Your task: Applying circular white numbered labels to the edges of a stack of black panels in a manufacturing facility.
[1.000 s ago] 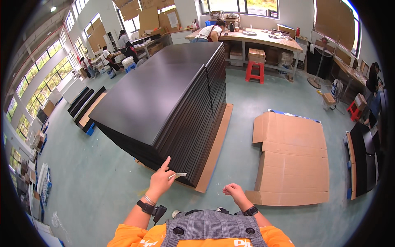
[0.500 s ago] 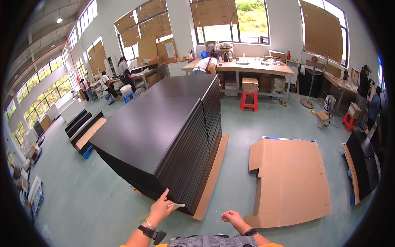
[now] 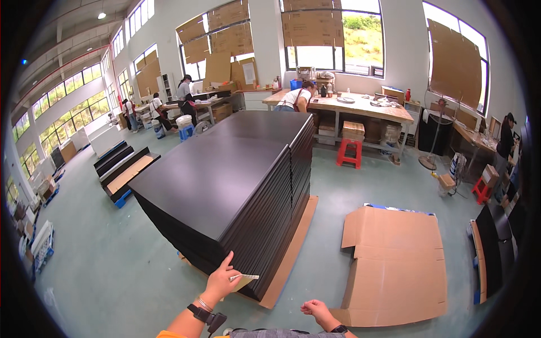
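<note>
The left hand (image 3: 221, 280) pinches a small pale flat piece (image 3: 245, 277) between thumb and fingers, held against the near corner of the tall stack of black panels (image 3: 225, 174). The stack rests on a cardboard sheet (image 3: 293, 242) laid on the green floor (image 3: 101, 265). The right hand (image 3: 316, 311) hangs low near the body, fingers loosely curled, holding nothing, well apart from the stack. A flattened cardboard box (image 3: 394, 265) lies on the floor to the right. Other people work at benches (image 3: 360, 107) along the far wall.
</note>
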The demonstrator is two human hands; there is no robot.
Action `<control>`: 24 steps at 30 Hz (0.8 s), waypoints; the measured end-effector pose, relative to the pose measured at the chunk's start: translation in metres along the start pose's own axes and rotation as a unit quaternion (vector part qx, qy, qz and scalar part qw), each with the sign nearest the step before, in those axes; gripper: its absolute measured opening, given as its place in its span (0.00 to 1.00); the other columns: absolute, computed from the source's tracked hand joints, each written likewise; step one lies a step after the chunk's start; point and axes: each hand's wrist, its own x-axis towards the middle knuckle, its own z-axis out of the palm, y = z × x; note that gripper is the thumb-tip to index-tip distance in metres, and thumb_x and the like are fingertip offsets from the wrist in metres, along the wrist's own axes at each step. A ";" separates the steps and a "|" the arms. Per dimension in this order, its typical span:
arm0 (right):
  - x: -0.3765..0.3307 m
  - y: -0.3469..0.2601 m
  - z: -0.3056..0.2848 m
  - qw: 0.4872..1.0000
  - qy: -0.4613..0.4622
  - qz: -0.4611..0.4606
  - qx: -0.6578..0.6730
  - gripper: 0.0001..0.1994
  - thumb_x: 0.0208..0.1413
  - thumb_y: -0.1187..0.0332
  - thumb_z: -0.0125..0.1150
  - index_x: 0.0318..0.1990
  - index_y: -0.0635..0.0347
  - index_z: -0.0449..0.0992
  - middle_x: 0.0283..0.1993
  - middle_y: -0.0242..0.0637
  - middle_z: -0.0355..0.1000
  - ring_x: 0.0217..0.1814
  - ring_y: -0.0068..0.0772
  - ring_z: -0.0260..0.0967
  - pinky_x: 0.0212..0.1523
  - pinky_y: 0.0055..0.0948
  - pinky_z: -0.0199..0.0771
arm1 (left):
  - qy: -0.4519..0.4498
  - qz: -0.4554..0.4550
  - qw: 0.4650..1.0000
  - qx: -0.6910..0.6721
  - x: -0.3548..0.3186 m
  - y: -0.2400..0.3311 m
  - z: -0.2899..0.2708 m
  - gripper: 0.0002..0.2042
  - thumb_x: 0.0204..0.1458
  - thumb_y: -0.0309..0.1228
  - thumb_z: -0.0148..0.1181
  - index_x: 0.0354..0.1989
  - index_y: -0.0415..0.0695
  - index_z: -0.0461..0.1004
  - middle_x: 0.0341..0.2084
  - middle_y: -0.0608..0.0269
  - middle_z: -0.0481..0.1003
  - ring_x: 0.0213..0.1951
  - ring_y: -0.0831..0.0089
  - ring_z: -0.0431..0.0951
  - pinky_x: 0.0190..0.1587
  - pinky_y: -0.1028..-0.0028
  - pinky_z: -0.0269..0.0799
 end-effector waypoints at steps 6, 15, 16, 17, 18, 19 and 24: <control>0.002 0.001 -0.002 1.000 -0.012 -0.005 -0.015 0.10 0.56 0.65 0.56 0.34 0.65 0.72 0.36 0.39 0.75 0.39 0.30 0.73 0.40 0.26 0.73 | -0.104 -0.024 0.992 0.065 -0.024 -0.014 0.016 0.05 0.45 0.36 0.64 0.28 0.50 0.80 0.61 0.57 0.60 0.42 0.65 0.78 0.41 0.69 0.75; 0.008 0.005 -0.005 1.000 -0.006 -0.003 -0.023 0.10 0.56 0.66 0.56 0.35 0.65 0.73 0.36 0.40 0.74 0.39 0.30 0.73 0.40 0.26 0.73 | -0.023 0.005 1.000 -0.016 0.010 0.000 0.010 0.06 0.45 0.35 0.64 0.29 0.49 0.80 0.60 0.54 0.62 0.40 0.67 0.79 0.40 0.70 0.75; 0.006 0.003 -0.005 1.000 -0.002 -0.002 -0.027 0.09 0.56 0.66 0.56 0.35 0.65 0.73 0.36 0.40 0.74 0.39 0.30 0.73 0.40 0.26 0.73 | -0.026 0.000 1.000 -0.010 0.009 -0.004 0.012 0.05 0.45 0.35 0.64 0.29 0.49 0.80 0.59 0.53 0.63 0.39 0.67 0.79 0.39 0.70 0.75; 0.004 0.002 -0.005 1.000 0.004 -0.001 -0.031 0.09 0.56 0.66 0.56 0.35 0.65 0.73 0.36 0.40 0.74 0.39 0.30 0.73 0.40 0.26 0.73 | -0.031 -0.001 0.999 -0.010 0.005 -0.009 0.014 0.05 0.45 0.35 0.64 0.29 0.49 0.80 0.59 0.53 0.63 0.39 0.67 0.79 0.39 0.70 0.75; 0.002 0.001 -0.006 1.000 0.007 0.003 -0.026 0.09 0.56 0.66 0.56 0.35 0.65 0.73 0.36 0.40 0.74 0.39 0.30 0.73 0.40 0.26 0.73 | -0.056 -0.026 0.998 -0.020 0.002 -0.014 0.017 0.05 0.45 0.34 0.64 0.29 0.48 0.80 0.59 0.52 0.63 0.41 0.66 0.78 0.41 0.70 0.74; 0.000 0.000 -0.006 1.000 0.013 0.000 -0.026 0.10 0.56 0.66 0.57 0.35 0.65 0.73 0.36 0.40 0.74 0.38 0.30 0.73 0.40 0.26 0.73 | -0.083 -0.050 0.995 -0.029 -0.003 -0.017 0.020 0.05 0.45 0.34 0.64 0.28 0.47 0.80 0.58 0.52 0.64 0.42 0.65 0.78 0.44 0.70 0.73; 0.004 -0.001 -0.011 0.999 0.020 -0.017 -0.045 0.11 0.56 0.64 0.56 0.34 0.65 0.73 0.34 0.39 0.75 0.36 0.29 0.73 0.38 0.26 0.73 | -0.141 -0.034 0.989 -0.032 -0.020 -0.024 0.035 0.05 0.45 0.33 0.64 0.28 0.47 0.80 0.56 0.53 0.67 0.41 0.63 0.78 0.43 0.69 0.73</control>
